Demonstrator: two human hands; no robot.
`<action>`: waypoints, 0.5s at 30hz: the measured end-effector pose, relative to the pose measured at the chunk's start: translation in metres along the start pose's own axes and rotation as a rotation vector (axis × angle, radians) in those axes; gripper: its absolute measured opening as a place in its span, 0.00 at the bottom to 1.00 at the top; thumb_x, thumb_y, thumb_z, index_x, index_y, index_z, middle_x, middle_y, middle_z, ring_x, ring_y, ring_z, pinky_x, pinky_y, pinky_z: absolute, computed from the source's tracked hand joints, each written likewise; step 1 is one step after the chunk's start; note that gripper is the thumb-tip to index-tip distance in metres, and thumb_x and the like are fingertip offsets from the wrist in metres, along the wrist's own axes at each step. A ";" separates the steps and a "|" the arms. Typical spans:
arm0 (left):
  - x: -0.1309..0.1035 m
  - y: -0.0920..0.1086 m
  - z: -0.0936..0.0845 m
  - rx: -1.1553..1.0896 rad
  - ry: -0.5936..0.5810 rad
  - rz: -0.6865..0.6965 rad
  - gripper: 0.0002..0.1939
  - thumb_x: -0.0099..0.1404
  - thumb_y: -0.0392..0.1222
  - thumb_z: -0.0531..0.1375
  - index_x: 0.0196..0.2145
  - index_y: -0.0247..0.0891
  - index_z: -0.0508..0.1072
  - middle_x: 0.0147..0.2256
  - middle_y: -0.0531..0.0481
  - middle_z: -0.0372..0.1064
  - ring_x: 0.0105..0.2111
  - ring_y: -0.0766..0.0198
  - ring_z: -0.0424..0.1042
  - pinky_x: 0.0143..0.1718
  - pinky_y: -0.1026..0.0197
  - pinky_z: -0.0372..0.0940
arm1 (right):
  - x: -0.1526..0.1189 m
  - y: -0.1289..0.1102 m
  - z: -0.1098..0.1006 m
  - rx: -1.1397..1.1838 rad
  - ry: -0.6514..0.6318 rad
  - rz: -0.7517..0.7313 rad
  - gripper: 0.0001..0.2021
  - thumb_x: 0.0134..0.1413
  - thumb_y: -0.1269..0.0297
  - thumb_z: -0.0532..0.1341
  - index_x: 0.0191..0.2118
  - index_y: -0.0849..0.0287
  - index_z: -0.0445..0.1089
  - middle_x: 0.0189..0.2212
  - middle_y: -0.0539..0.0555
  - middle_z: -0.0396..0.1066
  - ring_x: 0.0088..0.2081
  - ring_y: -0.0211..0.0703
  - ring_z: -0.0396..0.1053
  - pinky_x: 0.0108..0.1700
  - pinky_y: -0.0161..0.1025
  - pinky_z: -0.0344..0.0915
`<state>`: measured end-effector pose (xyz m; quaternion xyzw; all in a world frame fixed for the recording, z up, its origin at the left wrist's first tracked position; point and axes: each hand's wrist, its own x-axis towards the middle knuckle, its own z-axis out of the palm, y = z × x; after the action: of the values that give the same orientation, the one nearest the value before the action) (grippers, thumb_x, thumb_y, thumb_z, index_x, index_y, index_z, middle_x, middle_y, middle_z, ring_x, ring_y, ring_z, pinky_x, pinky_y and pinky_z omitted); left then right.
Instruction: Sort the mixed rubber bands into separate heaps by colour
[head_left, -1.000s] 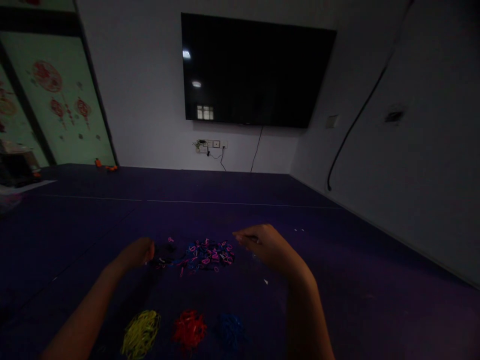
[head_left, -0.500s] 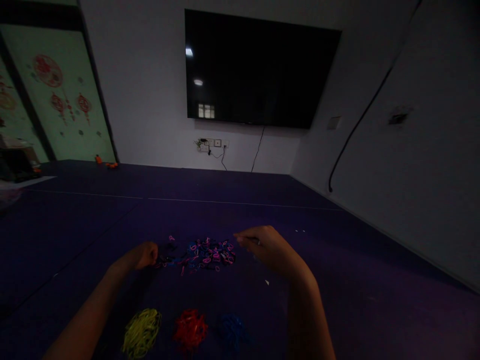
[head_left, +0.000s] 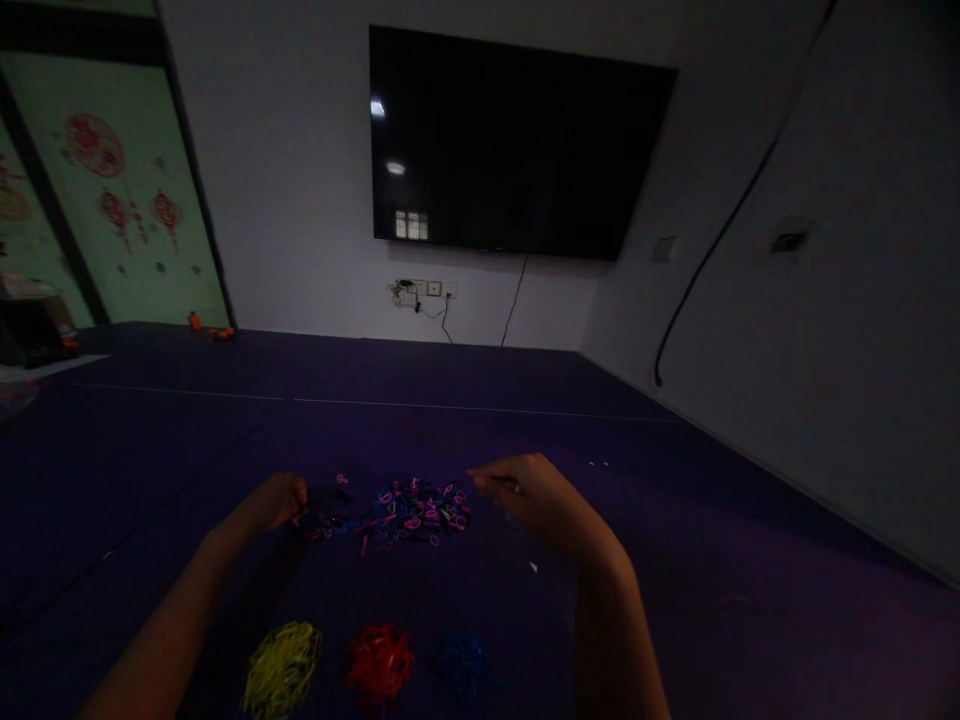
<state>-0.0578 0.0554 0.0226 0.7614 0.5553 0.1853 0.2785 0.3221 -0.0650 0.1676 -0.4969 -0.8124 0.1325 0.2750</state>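
A loose spread of small pink, blue and black rubber bands lies on the purple floor between my hands. At its left end, my left hand is closed, fingertips low. A bit of pink shows at those fingertips, too dark to tell whether it is held. My right hand hovers just beyond the right end, thumb and fingers pinched together; anything in them is hidden. Nearer to me sit a yellow band pile, a red band pile and a dark blue band pile, side by side.
Small white scraps lie right of the bands. A large dark television hangs on the far wall above sockets with cables. Orange objects stand near the green door panel at the left. The room is dim.
My left hand has shifted slightly left and up, and more bands show beside its fingertips. My right hand has hardly moved. The view has tilted very slightly.
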 end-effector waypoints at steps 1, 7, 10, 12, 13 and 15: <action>0.000 -0.001 0.000 0.013 0.018 -0.002 0.06 0.51 0.41 0.51 0.20 0.39 0.63 0.21 0.51 0.64 0.23 0.61 0.64 0.28 0.60 0.59 | 0.000 0.000 0.000 0.004 -0.001 -0.001 0.13 0.57 0.64 0.54 0.36 0.57 0.77 0.27 0.52 0.76 0.30 0.41 0.71 0.31 0.33 0.64; 0.002 0.004 0.005 0.154 0.040 -0.002 0.06 0.42 0.35 0.55 0.23 0.38 0.68 0.27 0.51 0.68 0.30 0.59 0.66 0.32 0.61 0.58 | 0.001 0.001 0.000 0.028 -0.018 0.003 0.13 0.56 0.65 0.54 0.36 0.56 0.77 0.29 0.53 0.76 0.30 0.41 0.71 0.33 0.34 0.64; 0.002 0.010 0.008 0.283 -0.035 -0.003 0.05 0.42 0.34 0.56 0.22 0.37 0.68 0.28 0.51 0.69 0.31 0.58 0.67 0.32 0.62 0.57 | 0.001 0.002 0.001 0.023 -0.010 0.001 0.13 0.56 0.64 0.54 0.36 0.56 0.77 0.28 0.53 0.76 0.30 0.41 0.71 0.32 0.33 0.64; 0.001 0.013 0.010 0.337 -0.078 -0.007 0.03 0.44 0.32 0.55 0.20 0.37 0.67 0.26 0.51 0.68 0.29 0.59 0.66 0.30 0.62 0.57 | 0.001 0.003 0.001 0.018 -0.004 -0.005 0.13 0.56 0.64 0.55 0.37 0.57 0.77 0.28 0.53 0.76 0.29 0.41 0.71 0.31 0.33 0.64; 0.000 0.014 0.010 0.341 -0.083 -0.005 0.03 0.44 0.32 0.54 0.19 0.37 0.67 0.25 0.51 0.68 0.28 0.60 0.66 0.30 0.62 0.56 | 0.000 0.003 0.001 0.017 -0.002 -0.007 0.13 0.56 0.64 0.55 0.37 0.57 0.77 0.27 0.53 0.76 0.29 0.41 0.71 0.31 0.33 0.64; -0.002 0.017 0.011 0.347 -0.066 0.001 0.05 0.47 0.31 0.53 0.19 0.37 0.66 0.24 0.51 0.67 0.28 0.61 0.65 0.30 0.62 0.56 | 0.000 0.003 0.001 0.022 -0.004 -0.006 0.13 0.56 0.64 0.55 0.37 0.57 0.77 0.26 0.53 0.76 0.29 0.41 0.71 0.31 0.34 0.64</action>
<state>-0.0394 0.0477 0.0247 0.8040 0.5691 0.0617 0.1608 0.3239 -0.0634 0.1657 -0.4912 -0.8128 0.1418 0.2791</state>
